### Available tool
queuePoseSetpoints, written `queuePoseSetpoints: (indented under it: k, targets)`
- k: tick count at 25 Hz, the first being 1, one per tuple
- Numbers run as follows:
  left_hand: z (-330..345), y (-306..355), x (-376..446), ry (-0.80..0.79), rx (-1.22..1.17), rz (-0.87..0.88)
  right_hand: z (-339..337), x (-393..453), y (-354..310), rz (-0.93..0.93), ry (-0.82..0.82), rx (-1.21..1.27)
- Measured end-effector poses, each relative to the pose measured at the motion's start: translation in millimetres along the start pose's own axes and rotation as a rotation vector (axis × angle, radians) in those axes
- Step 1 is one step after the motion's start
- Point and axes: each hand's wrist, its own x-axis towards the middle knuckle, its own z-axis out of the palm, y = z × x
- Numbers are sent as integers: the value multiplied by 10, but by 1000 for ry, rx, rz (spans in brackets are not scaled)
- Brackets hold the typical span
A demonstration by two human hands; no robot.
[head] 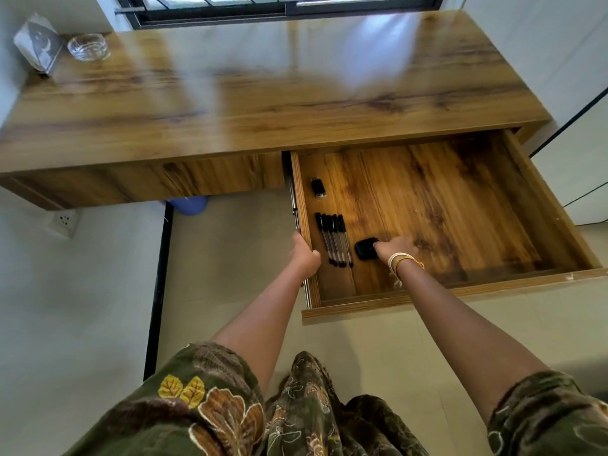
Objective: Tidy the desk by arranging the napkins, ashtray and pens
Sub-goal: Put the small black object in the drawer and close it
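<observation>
While the pens (334, 240) lie lined up in the open drawer (460, 209), napkins (38, 44) and ashtray (88, 46) sit together on the tabletop (263, 80), so little looks left. Left hand (304, 256) clasps the drawer's side; right hand (396, 246) fingers a small black case (366, 249), grip unclear.

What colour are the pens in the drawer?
The pens have black caps and tips with clear barrels, seen in the head view, the only one.

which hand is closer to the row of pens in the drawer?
Left. The left hand grips the drawer's left wall just beside the pens; the right hand is further right, touching the small black case.
</observation>
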Motion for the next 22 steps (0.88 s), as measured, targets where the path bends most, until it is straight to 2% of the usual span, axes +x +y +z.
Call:
queuePoseSetpoints:
  k: [8, 12, 16, 20, 22]
  targets:
    - [4, -2, -8, -40, 31, -28, 44, -338, 322, -38, 21, -26]
    - [72, -13, -1, 16, 20, -64, 76, -480, 432, -310, 104, -272]
    - [211, -160, -193, 131, 178, -93, 49, -587, 551, -515, 122, -406]
    - [490, -426, -502, 318, 234, -102, -68, -631, 712, -729, 54, -539]
    - [638, -543, -657, 465, 234, -73, -120, -675, 870, -880, 103, -621]
